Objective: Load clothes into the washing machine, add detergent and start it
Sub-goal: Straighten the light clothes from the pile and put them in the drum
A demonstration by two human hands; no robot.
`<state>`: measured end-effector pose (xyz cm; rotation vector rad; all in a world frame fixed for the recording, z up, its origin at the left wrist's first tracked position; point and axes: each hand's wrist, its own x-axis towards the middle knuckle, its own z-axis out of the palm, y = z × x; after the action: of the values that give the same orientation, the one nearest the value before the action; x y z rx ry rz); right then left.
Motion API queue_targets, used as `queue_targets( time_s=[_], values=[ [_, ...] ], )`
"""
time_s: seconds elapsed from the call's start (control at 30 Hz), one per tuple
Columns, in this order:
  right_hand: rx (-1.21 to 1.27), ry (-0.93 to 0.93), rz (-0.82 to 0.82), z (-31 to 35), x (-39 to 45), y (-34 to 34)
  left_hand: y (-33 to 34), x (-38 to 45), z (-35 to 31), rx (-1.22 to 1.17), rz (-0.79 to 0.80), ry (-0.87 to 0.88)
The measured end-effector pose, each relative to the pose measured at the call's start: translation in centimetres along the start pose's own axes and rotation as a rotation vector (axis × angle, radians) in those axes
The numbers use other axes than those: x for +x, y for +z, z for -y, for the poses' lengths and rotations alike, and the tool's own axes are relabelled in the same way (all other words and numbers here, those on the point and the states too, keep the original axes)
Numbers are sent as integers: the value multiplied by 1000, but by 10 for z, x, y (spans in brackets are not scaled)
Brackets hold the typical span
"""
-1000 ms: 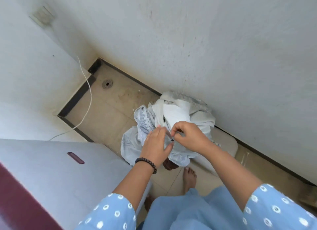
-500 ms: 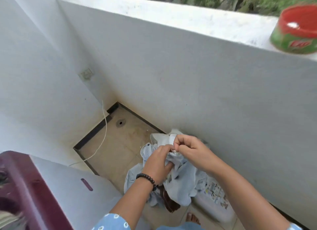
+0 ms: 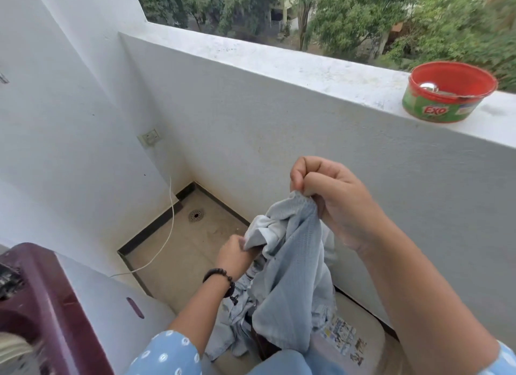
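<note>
The right hand [image 3: 332, 198] is raised, thumb and curled fingers pinching the top edge of a pale blue garment [image 3: 290, 285], while the left hand [image 3: 237, 256], lower down and wearing a beaded bracelet [image 3: 220, 279], grips a bunched white fold of the same cloth; the hands are apart, with the fabric stretched between them. The garment hangs over the remaining clothes [image 3: 237, 332] heaped on a white bin [image 3: 363, 332] against the foot of the balcony wall. It looks light, limp and non-slippery, so it should sag and trail; gathering it near the collar or bunching it would likely keep it from dragging. The washing machine [image 3: 42, 305] stands at the left, its maroon rim nearest. A red-and-green tub [image 3: 446, 92] sits on the parapet ledge [image 3: 307, 64] toward its right end. Half a second ago both hands were together low on the pile; now the right has lifted the cloth clear.
</note>
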<state>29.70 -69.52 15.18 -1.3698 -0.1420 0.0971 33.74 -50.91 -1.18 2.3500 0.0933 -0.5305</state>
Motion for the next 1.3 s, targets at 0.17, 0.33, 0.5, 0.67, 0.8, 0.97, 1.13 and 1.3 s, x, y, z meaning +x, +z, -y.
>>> queue_targets(
  time_s=[0.17, 0.33, 0.5, 0.67, 0.8, 0.97, 1.13, 1.3],
  values=[
    [-56, -46, 43, 9, 0, -9, -18, 5, 6, -126, -219, 94],
    [-370, -13, -87, -8, 7, -21, -60, 0, -31, -315, -341, 299],
    [-908, 76, 170, -29, 12, -16, -82, -20, -82, -268, -310, 523],
    [-694, -52, 114, -39, 21, 2, -81, -40, -112, -206, -120, 706],
    [-619, -56, 14, -32, 21, 1, -87, -40, -98, -377, -28, 727],
    [-527, -109, -15, -11, 15, 6, -67, -27, -60, -310, 36, 593],
    [-364, -202, 91, 16, -1, 13, -44, -13, -29, -107, -42, 422],
    [-62, -237, 125, 50, -17, 8, -37, 0, 4, 53, 0, 266]
  ],
)
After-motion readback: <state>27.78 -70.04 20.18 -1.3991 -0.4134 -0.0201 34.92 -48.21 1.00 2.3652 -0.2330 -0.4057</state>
